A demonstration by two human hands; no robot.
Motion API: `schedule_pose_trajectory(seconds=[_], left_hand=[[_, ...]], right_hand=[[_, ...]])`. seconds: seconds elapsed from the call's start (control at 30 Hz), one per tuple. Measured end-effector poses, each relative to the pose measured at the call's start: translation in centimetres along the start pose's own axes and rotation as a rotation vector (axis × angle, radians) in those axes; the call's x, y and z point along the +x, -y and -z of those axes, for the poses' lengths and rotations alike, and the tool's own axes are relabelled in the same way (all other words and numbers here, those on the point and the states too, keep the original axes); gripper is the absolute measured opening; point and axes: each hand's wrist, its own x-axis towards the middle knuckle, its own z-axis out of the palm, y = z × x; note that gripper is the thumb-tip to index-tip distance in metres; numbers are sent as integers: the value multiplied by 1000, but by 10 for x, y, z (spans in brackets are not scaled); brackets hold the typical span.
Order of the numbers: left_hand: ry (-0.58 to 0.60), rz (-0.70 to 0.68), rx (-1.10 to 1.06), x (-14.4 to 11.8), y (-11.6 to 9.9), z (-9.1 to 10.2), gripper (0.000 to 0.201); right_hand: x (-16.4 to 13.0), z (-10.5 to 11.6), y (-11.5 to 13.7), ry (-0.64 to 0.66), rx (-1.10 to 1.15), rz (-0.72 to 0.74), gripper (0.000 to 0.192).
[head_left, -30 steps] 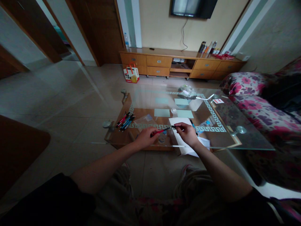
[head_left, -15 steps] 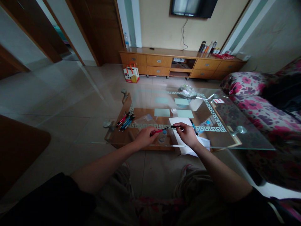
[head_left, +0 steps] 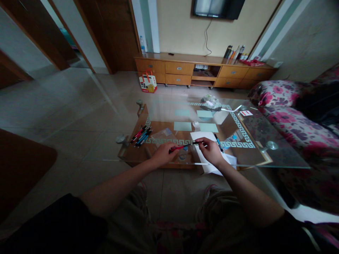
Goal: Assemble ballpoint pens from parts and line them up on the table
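Several pens [head_left: 141,136] piled at the glass table's [head_left: 283,157] left end, left hand [head_left: 163,154] clamped on a red pen [head_left: 180,147] above the table's near edge, right hand [head_left: 211,150] pinching a black pen piece [head_left: 197,142] alongside, wooden cabinet [head_left: 178,69] beyond the table.

In dim light, a wooden cabinet [head_left: 178,70] runs from eleven to two o'clock along a cream wall [head_left: 174,30], a television [head_left: 218,8] hanging at one; a brown door [head_left: 109,35] stands at eleven, a floral sofa [head_left: 293,121] at three, pale floor tiles [head_left: 66,114] at nine.
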Motion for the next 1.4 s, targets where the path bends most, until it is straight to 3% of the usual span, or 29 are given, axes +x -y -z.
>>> schedule_pose_trajectory(seconds=[1.4], left_hand=[[34, -18, -23, 1, -2, 1, 25]], right_hand=[[1, -7, -7, 43, 150, -66, 25]])
